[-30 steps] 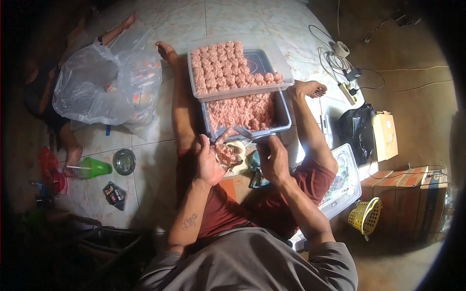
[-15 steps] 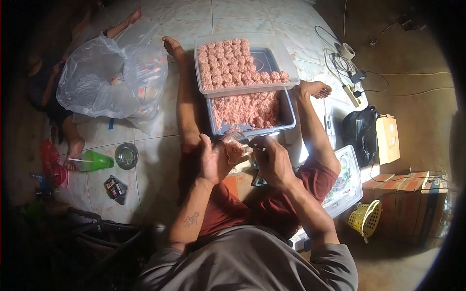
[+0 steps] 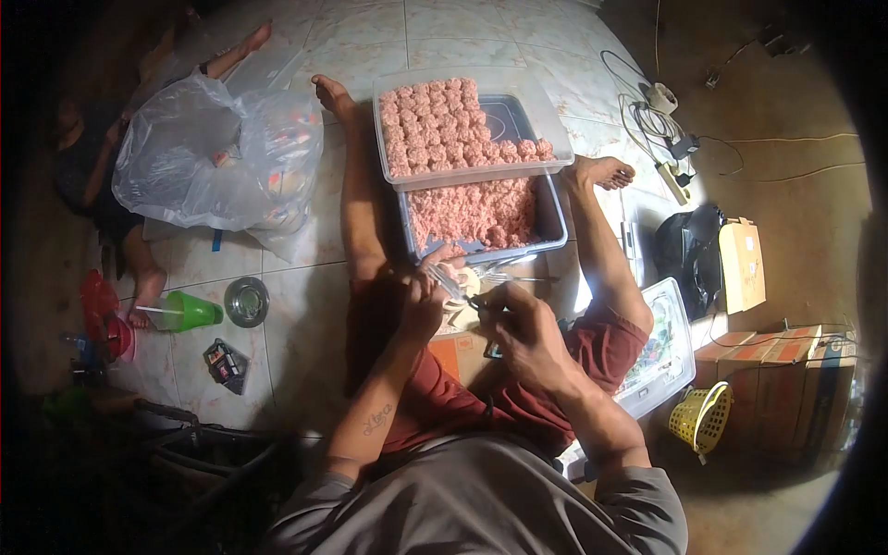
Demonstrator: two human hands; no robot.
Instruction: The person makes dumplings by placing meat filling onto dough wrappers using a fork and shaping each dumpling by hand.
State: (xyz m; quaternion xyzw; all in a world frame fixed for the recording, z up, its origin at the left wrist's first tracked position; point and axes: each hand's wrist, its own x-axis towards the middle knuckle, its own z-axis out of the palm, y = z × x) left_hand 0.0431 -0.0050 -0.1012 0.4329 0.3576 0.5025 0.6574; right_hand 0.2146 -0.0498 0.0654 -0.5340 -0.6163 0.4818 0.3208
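Observation:
My right hand [image 3: 520, 324] is closed round the dark handle of a metal utensil [image 3: 448, 283], whose shiny blade end lies by my left hand [image 3: 427, 301]. The left hand is turned with its fingers partly curled; whether meat is inside them is hidden. Just beyond my hands, a blue-grey tub [image 3: 559, 242] holds loose pink minced meat [image 3: 472, 215]. Across its far side rests a clear plastic tray [image 3: 548, 111] with rows of meat balls [image 3: 435, 125]. Below my hands are a pale round object and a fork [image 3: 495, 277].
At left are a big plastic bag [image 3: 176, 157], a green cup [image 3: 196, 311], a glass bowl [image 3: 247, 302] and a seated person [image 3: 88, 176]. At right are cables [image 3: 638, 111], a black bag [image 3: 686, 254], a lidded tub [image 3: 661, 342], a yellow basket [image 3: 700, 418] and cartons [image 3: 777, 388].
My left hand has turned from palm-up and spread to curled fingers beside the utensil's metal end. The meat seen on its palm earlier no longer shows. The view has shifted slightly.

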